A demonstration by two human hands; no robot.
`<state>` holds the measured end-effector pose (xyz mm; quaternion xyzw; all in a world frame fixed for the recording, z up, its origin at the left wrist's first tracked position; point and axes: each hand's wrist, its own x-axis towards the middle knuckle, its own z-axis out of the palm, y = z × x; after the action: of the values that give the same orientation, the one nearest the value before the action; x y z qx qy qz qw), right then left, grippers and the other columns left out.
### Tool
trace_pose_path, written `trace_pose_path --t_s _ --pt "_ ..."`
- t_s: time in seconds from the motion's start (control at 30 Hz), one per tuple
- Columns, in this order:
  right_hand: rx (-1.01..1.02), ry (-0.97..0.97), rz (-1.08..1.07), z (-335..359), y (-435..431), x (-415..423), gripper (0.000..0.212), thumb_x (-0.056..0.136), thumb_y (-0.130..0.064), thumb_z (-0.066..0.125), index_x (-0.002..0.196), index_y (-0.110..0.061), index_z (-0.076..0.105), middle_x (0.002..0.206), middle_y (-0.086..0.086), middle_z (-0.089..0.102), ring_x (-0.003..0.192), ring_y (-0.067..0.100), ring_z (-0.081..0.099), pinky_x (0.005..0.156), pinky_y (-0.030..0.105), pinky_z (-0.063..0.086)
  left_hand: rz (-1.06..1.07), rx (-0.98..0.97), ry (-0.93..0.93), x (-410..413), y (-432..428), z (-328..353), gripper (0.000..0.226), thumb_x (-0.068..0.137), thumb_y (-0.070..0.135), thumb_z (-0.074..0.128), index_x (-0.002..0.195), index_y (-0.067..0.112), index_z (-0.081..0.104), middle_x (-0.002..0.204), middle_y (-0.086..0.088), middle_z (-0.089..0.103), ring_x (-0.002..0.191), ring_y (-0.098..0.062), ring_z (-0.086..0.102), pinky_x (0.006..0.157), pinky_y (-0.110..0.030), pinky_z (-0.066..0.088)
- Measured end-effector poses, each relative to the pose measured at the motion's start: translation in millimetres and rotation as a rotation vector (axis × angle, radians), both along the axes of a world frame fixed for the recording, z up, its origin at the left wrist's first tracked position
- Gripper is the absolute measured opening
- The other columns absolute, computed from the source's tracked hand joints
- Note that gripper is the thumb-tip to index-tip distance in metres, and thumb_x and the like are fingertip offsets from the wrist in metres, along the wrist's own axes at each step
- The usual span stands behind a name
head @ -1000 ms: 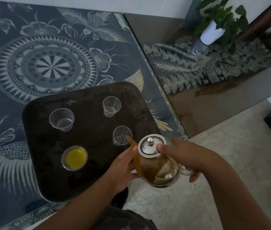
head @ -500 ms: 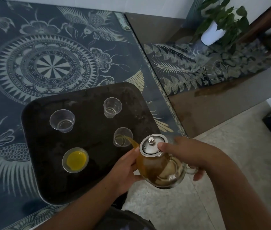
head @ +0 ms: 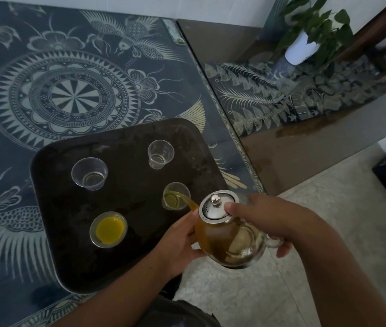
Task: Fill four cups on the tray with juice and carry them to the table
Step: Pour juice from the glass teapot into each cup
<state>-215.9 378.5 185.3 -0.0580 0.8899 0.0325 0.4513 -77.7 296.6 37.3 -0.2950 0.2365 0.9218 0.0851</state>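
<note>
Person's body: bare limbs, dark clothing.
Left hand (head: 178, 241), right hand (head: 265, 218) ungloved; forearms sleeveless; dark garment (head: 182, 312) beneath left forearm.

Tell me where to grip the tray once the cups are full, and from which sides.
Grip the tray by its two short rims, left and right, one hand each, thumbs on top. It lies flat and wide, with open cups spread across it; holding opposite rims probably keeps it level. Its near corner overhangs the table edge, so fingers can slide under there.
</note>
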Motion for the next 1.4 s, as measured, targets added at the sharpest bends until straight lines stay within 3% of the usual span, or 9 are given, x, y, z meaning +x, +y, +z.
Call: trace_pose_path --t_s 0.1,0.43,0.83,1.23,1.4 --pt "-0.011 0.006 -0.004 1.4 1.1 0.8 0.088 0.077 -0.083 0.051 0.149 -0.035 0.036 0.143 0.009 0.049 0.098 0.032 0.062 0.053 0.038 0.06 0.002 0.007 0.003 -0.6 1.3 1.7 0.036 0.102 0.043 0.056 0.127 0.026 0.074 0.13 -0.007 0.074 0.12 -0.028 0.067 0.088 -0.046 0.059" --pt "-0.02 0.022 -0.016 5.3 6.2 1.8 0.084 0.08 -0.081 0.051 0.148 -0.034 0.038 0.143 0.009 0.049 0.097 0.032 0.062 0.047 0.032 0.056 -0.006 0.003 -0.003 -3.0 5.5 0.6 0.033 0.104 0.041 0.055 0.126 0.026 0.075 0.127 -0.005 0.075 0.124 -0.027 0.067 0.099 -0.053 0.058" --pt "-0.007 0.019 -0.02 4.9 -0.4 0.1 0.085 0.08 -0.08 0.052 0.15 -0.035 0.034 0.147 0.009 0.046 0.101 0.033 0.06 0.049 0.034 0.057 0.007 -0.006 -0.03 -4.7 3.9 -3.7 0.031 0.104 0.041 0.055 0.12 0.027 0.077 0.126 -0.004 0.076 0.123 -0.028 0.067 0.105 -0.056 0.053" --pt "-0.004 0.021 -0.005 5.0 1.1 0.0 0.089 0.079 -0.082 0.051 0.151 -0.032 0.034 0.144 0.01 0.048 0.094 0.031 0.062 0.045 0.032 0.056 -0.004 0.015 -0.023 -3.3 4.2 -0.8 0.032 0.104 0.041 0.055 0.122 0.025 0.076 0.123 -0.005 0.077 0.115 -0.025 0.07 0.088 -0.046 0.06" --pt "-0.003 0.023 -0.016 5.8 2.3 -1.2 0.09 0.078 -0.082 0.052 0.15 -0.031 0.037 0.144 0.01 0.048 0.097 0.034 0.062 0.045 0.034 0.056 -0.008 0.019 -0.004 -4.5 4.5 -0.8 0.033 0.104 0.04 0.055 0.126 0.023 0.075 0.127 -0.007 0.075 0.119 -0.027 0.069 0.098 -0.051 0.057"
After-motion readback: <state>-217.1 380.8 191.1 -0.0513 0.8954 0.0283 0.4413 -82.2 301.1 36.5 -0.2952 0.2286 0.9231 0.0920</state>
